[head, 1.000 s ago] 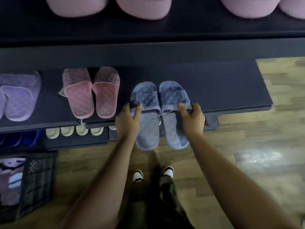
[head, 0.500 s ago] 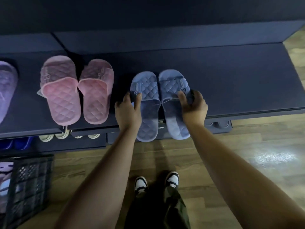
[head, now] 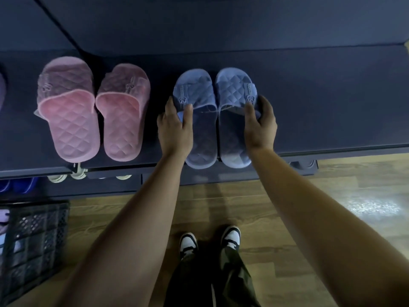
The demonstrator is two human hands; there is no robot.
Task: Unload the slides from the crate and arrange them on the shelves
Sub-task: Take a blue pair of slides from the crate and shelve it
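A pair of blue quilted slides lies side by side on the dark shelf [head: 321, 103], heels just over its front edge. My left hand [head: 173, 127] grips the outer side of the left blue slide [head: 197, 100], thumb on its strap. My right hand [head: 261, 122] holds the outer side of the right blue slide [head: 234, 91] the same way. A pink pair [head: 93, 111] rests on the shelf to their left. The black plastic crate [head: 33, 244] stands on the floor at the lower left, with pale slides showing inside it.
A lower shelf under the front edge holds cream slides [head: 77, 173] and blue ones [head: 20, 185]. A purple slide peeks in at the far left edge. Wooden floor [head: 332, 207] spreads to the right, and my feet in black-and-white sneakers [head: 208, 242] stand below the shelf.
Both hands have pushed the blue pair further back onto the shelf; far less of the heels overhangs the edge. The view has tilted down and closer.
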